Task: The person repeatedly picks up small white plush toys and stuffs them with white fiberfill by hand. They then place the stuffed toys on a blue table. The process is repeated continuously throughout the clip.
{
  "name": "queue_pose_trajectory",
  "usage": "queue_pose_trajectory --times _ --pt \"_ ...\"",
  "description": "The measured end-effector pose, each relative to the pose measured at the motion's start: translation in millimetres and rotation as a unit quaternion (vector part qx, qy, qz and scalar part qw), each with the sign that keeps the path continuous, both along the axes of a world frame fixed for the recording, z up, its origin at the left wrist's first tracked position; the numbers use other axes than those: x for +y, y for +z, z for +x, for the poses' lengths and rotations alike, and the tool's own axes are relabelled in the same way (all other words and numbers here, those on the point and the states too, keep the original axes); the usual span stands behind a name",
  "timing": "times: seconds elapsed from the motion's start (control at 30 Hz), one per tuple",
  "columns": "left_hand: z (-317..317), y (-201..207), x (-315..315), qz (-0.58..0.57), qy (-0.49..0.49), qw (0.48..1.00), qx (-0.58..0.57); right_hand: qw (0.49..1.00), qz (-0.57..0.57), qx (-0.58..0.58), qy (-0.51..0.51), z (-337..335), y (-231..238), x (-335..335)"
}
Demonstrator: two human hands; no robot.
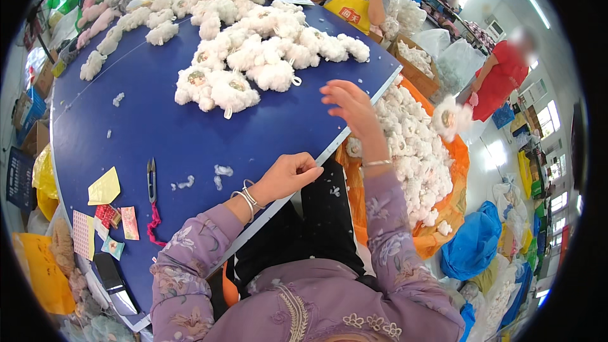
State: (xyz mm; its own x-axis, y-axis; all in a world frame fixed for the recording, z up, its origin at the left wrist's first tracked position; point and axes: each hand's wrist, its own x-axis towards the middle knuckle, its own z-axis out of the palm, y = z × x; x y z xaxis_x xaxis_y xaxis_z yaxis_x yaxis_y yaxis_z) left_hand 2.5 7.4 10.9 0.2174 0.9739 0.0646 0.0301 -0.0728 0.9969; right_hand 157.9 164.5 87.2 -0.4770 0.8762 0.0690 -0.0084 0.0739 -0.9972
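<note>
My right hand (pixel 352 109) is raised over the table's right edge, fingers apart, with nothing in it. Lower down, my left hand (pixel 292 175) rests near the front edge with its fingers curled in; nothing shows in them. Beyond my right hand lies a heap of fluffy white plush toys (pixel 231 92), some with round faces and white loops. A single white plush toy (pixel 449 119), slightly blurred, appears to be in the air by the right rim of an orange bag (pixel 461 164), apart from both hands. More white plush pieces (pixel 411 145) fill that bag.
Thread snips (pixel 151 180) with a pink cord lie on the blue table (pixel 145 123), near small packets (pixel 130 223) and a black phone-like object (pixel 109 272). Across the table sits a person in a yellow apron (pixel 351 9); another in red (pixel 503 76) stands right. A blue bag (pixel 472 240) lies on the floor.
</note>
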Motion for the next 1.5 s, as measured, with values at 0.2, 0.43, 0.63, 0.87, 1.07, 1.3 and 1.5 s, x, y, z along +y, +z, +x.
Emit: queue_pose_trajectory --times 0.2,0.43,0.63,0.87,1.07,1.3,1.5 --pt "0.4 -1.2 3.2 0.025 0.018 0.999 0.031 0.885 0.434 -0.148 -0.083 -97.9 -48.1 58.5" --pt "1.4 -3.1 5.0 0.025 0.016 0.998 0.054 0.832 0.409 -0.368 -0.068 -126.2 -67.9 54.3" --pt "5.3 -9.3 7.2 0.052 0.122 0.991 -0.030 0.919 0.333 -0.197 -0.078 -84.8 -60.7 49.3" --pt "-1.3 -15.8 18.6 0.095 0.265 0.959 -0.030 0.996 0.030 -0.032 0.071 22.4 -17.0 -12.3" --pt "1.3 3.7 -0.7 0.011 -0.041 0.994 -0.098 0.983 0.037 -0.099 0.150 30.0 -16.5 -40.7" --pt "-6.7 -2.6 3.0 -0.036 -0.068 0.994 -0.084 0.987 0.083 -0.046 0.127 2.4 -11.1 -71.0" --pt "-4.0 1.8 4.4 0.011 -0.021 0.994 -0.108 0.997 0.068 0.034 0.025 5.9 -14.2 -57.6"
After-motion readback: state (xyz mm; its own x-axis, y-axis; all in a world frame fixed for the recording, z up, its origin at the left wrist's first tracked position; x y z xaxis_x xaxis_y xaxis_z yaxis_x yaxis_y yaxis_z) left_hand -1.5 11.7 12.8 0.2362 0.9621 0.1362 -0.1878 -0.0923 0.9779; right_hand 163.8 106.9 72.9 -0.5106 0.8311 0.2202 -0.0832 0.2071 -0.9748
